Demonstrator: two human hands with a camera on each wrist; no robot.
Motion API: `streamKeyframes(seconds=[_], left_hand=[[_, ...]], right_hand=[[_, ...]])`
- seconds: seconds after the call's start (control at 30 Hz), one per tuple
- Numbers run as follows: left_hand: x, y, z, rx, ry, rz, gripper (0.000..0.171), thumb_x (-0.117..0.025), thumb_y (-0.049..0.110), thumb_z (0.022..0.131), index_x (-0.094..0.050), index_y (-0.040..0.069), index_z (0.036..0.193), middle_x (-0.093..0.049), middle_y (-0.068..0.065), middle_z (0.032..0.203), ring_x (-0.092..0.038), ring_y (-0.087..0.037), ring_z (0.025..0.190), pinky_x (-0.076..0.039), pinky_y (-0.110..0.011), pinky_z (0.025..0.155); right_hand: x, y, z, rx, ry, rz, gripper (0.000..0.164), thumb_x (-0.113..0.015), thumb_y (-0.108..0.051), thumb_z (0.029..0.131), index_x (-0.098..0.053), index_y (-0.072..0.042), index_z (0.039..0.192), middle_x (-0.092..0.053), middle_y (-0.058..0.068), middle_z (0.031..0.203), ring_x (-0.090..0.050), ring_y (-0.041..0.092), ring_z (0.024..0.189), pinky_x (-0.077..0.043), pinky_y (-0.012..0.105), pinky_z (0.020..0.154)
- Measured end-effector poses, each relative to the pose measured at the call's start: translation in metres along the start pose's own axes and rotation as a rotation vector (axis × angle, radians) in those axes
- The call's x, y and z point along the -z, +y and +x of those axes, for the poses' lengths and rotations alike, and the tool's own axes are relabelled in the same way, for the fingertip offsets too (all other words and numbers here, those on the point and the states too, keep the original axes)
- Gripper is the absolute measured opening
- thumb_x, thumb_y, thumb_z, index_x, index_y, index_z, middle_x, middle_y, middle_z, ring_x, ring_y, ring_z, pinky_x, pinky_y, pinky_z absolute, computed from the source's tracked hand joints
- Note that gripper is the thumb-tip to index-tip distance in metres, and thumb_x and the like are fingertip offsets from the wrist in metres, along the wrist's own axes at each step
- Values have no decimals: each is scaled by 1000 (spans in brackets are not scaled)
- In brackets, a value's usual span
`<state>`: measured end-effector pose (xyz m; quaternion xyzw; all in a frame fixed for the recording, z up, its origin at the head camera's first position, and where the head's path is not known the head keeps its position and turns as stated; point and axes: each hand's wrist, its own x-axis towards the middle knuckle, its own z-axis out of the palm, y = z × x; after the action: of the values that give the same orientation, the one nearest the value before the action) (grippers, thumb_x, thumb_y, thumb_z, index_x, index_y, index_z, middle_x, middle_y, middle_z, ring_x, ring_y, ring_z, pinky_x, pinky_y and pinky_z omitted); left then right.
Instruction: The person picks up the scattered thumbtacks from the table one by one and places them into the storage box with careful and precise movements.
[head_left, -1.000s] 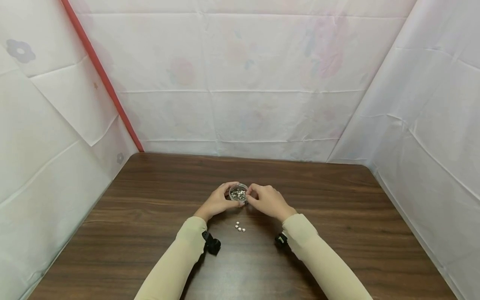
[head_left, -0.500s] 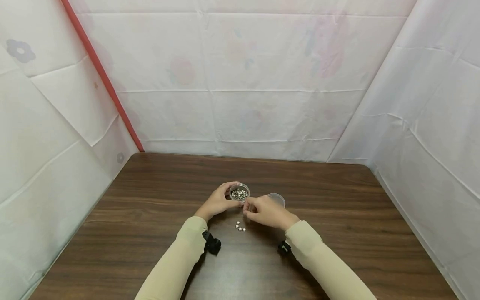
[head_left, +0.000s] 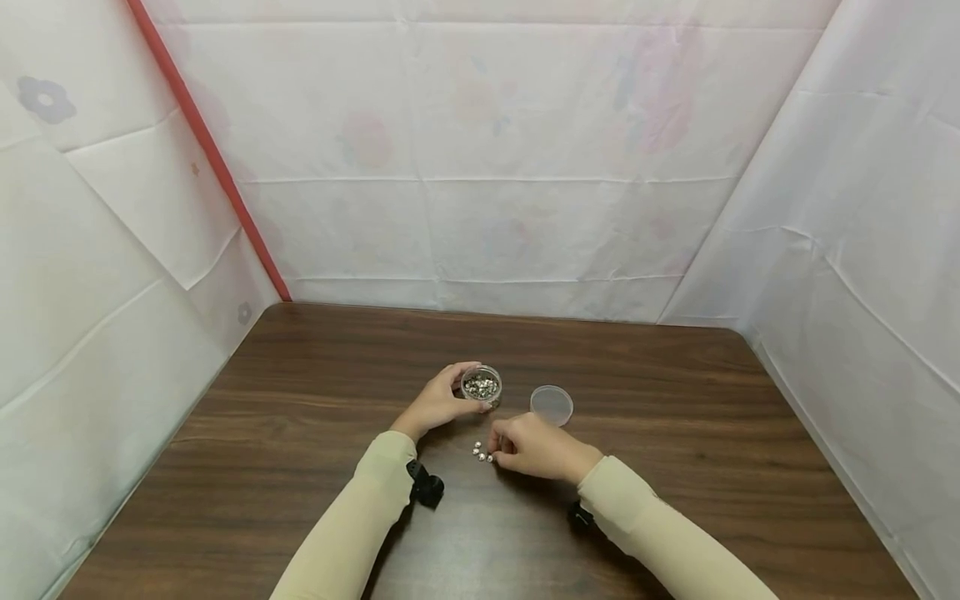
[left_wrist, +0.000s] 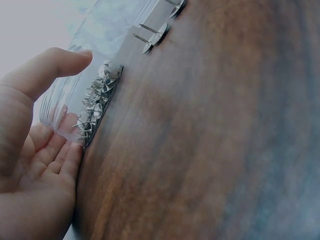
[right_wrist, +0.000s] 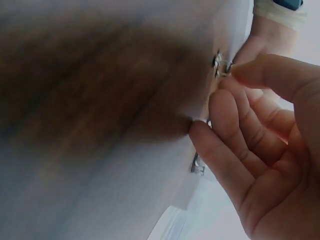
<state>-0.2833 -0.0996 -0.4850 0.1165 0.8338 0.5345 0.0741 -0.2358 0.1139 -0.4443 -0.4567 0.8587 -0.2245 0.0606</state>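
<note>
My left hand [head_left: 438, 402] grips a round clear plastic jar [left_wrist: 62, 102], thumb on the near side and fingers beneath or behind it in the left wrist view. The open jar stands on the table, its bottom covered with metal thumbtacks [head_left: 481, 386]. Nearer to me, several loose thumbtacks [left_wrist: 159, 35] lie on their heads, points up, in a small cluster. My right hand [head_left: 538, 446] is low at the cluster's right side, thumb and finger pinched together. At the thumb tip in the right wrist view is a thumbtack [right_wrist: 228, 67], partly hidden by the fingers.
A clear round lid [head_left: 552, 405] lies flat to the right of the jar, just beyond the right hand. The dark wood-grain table [head_left: 315, 367] spreads out all round. White patterned cloth [head_left: 480, 167] hangs behind it and at both sides.
My right hand has come from the jar's mouth toward me, down to the loose thumbtacks, uncovering the lid. The left hand keeps its hold on the jar.
</note>
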Motion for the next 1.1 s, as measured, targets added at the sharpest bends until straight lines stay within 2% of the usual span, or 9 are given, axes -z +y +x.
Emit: streamKeyframes(seconds=[0.33,0.53,0.67,0.8,0.93,1.1], left_hand=[[1,1,0,3,-9,-6,76,-80,37,71,-44,25,137,-43,1,136,-44,-19,119,-44,-48,95],[1,3,-1,0,-10,-4,77,-80,33,73,-42,22,139,-39,-5,140,-41,-26,122,-42,-52,96],[5,21,-10,-4,-34,0,75,-77,26,77,-40,13,141,-37,-14,143,-40,-32,124,-41,-54,97],[8,40,-21,-5,-44,4,71,-76,23,78,-41,13,139,-37,-16,142,-39,-34,124,-40,-53,97],[8,42,-23,-1,-40,-5,69,-76,22,78,-43,16,138,-37,-16,142,-39,-34,124,-41,-53,97],[7,42,-22,0,-33,-16,69,-76,21,78,-43,16,138,-37,-15,142,-39,-33,124,-41,-53,96]], right_hand=[[-6,-7,-2,-41,25,-55,9,-69,-16,79,-63,-16,86,-55,-13,63,-46,-4,54,-41,14,48],[-8,-12,-2,-49,40,-93,5,-68,-16,80,-64,-17,83,-52,-13,61,-44,-4,53,-38,14,47],[-8,-15,-3,-65,50,-121,6,-65,-16,83,-62,-19,80,-51,-14,62,-43,-2,53,-37,15,47],[-10,-18,-3,-75,77,-157,10,-63,-16,83,-57,-19,76,-49,-14,61,-42,-2,51,-37,15,46],[-11,-19,-3,-63,103,-192,12,-61,-14,81,-54,-20,73,-49,-14,60,-41,-3,50,-37,15,45],[-10,-18,-4,-65,105,-174,12,-60,-13,81,-53,-19,73,-50,-13,61,-41,-3,50,-36,14,44]])
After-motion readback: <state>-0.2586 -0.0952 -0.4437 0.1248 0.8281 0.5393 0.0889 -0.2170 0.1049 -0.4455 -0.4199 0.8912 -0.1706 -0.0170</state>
